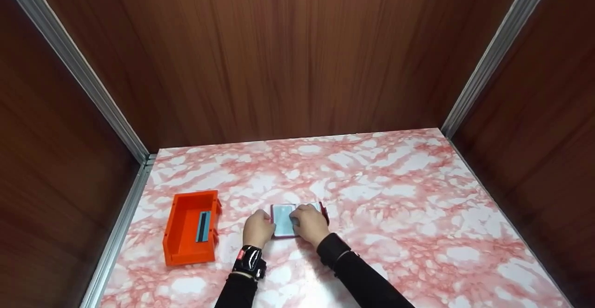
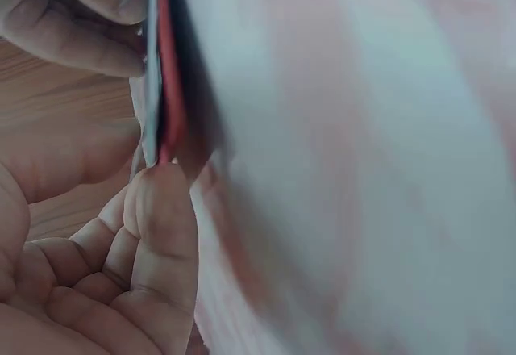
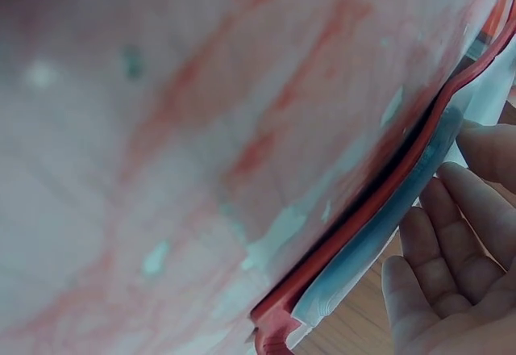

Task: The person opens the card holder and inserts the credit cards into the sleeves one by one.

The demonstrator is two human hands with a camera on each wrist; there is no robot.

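An opened card holder (image 1: 283, 221) with a red cover and clear plastic sleeves lies on the table between the two hands. At its left edge, the left hand (image 1: 258, 228) pinches the red cover (image 2: 169, 73) between thumb and fingertips. The right hand (image 1: 310, 223) is over the right half, its thumb and index finger pinching at a clear sleeve (image 3: 431, 161). The other right fingers curl loosely beside the sleeves. Whether a card sits between the right fingertips cannot be made out. A red strap or flap (image 1: 324, 212) sticks out at the right end.
An orange open bin (image 1: 180, 224) stands on the table left of the hands. A blue card with a black stripe (image 1: 203, 226) leans inside it. The table (image 1: 395, 196) has a red and white marbled top, with brown wooden panels (image 1: 288, 57) on three sides.
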